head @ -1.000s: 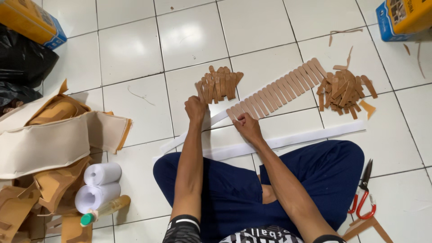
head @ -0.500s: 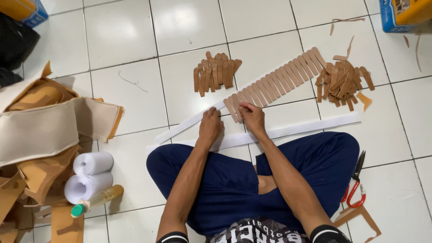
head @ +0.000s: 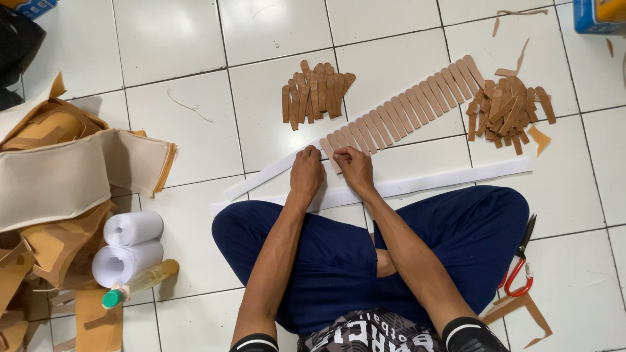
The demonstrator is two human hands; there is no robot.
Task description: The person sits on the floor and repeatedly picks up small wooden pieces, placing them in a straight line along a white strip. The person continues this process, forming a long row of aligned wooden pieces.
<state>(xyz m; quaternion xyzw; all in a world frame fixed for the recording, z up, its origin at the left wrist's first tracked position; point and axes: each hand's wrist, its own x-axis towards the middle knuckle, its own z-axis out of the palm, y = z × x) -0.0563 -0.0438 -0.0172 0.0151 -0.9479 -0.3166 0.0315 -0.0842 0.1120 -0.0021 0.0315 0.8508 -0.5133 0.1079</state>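
The left hand (head: pixel 306 175) and right hand (head: pixel 354 168) cover the near end of the row of brown strips (head: pixel 404 111) — what the fingertips pinch cannot be told. The blue box (head: pixel 598 14) is cut by the top edge, the tan material pile (head: pixel 45 195) by the left edge — its lower layers are hidden. The red-handled scissors (head: pixel 520 267) lie partly behind the knee.

Head-worn view, straight down, near tiled floor (head: pixel 176 39)

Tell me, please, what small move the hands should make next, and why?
Probably press the newest brown strip flat onto the white tape. Both the left hand and right hand sit at the near end of the row of strips, and bare tape continues past them.
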